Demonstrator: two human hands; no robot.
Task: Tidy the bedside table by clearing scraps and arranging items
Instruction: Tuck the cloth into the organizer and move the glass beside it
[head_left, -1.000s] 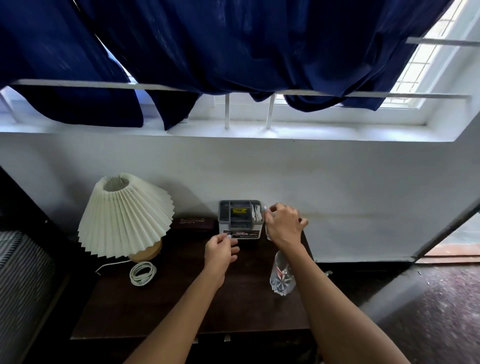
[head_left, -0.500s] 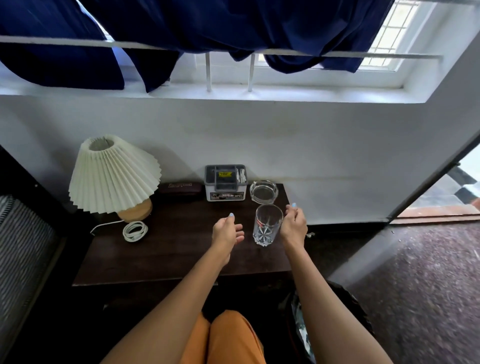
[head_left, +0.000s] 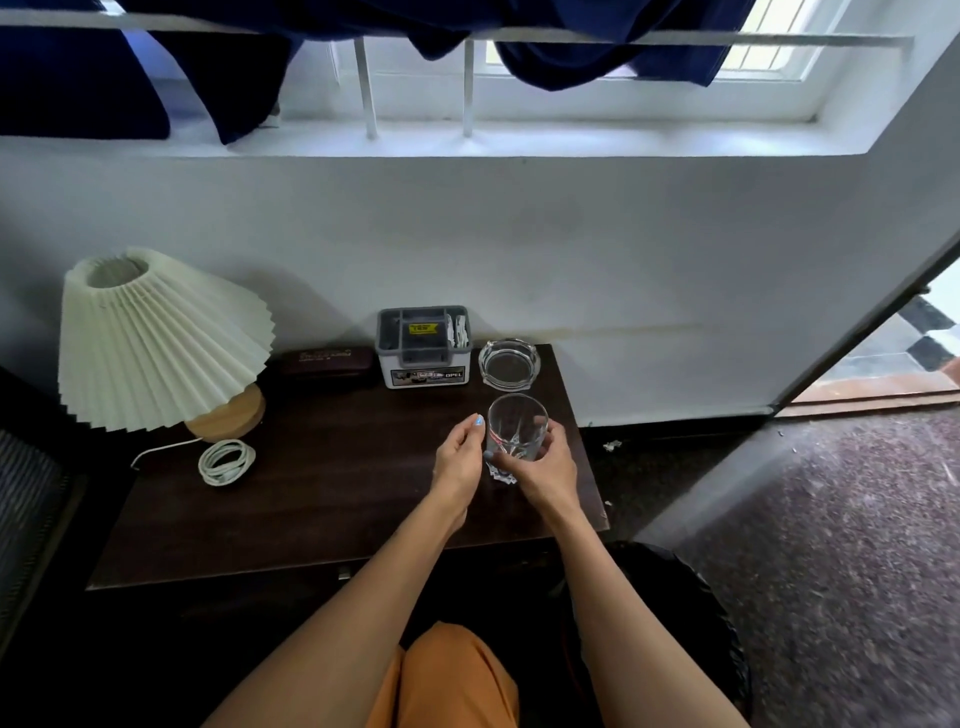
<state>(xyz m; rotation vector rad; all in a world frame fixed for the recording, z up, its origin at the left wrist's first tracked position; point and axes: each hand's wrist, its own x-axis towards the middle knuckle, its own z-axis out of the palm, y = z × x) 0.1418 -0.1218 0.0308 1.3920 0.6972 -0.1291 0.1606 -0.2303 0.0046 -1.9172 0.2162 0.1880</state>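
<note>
A clear drinking glass (head_left: 516, 427) stands upright near the right side of the dark wooden bedside table (head_left: 311, 499). My right hand (head_left: 548, 470) wraps around the glass from the right and front. Just left of the glass, my left hand (head_left: 460, 460) hovers with fingers loosely curled and holds nothing. Behind the glass sits a clear glass ashtray (head_left: 509, 364). A grey and white organiser box (head_left: 423, 345) stands against the wall, with a dark case (head_left: 327, 361) to its left.
A pleated white lamp (head_left: 156, 338) on a wooden base fills the table's left side, with a coiled white cable (head_left: 227, 461) in front. Small scraps (head_left: 612, 445) lie on the floor to the right. A black bin bag (head_left: 691, 623) sits under my right arm.
The ashtray now rests at the back right. My right hand came back from it and closed around the glass. My left hand drew back from the box to beside the glass.
</note>
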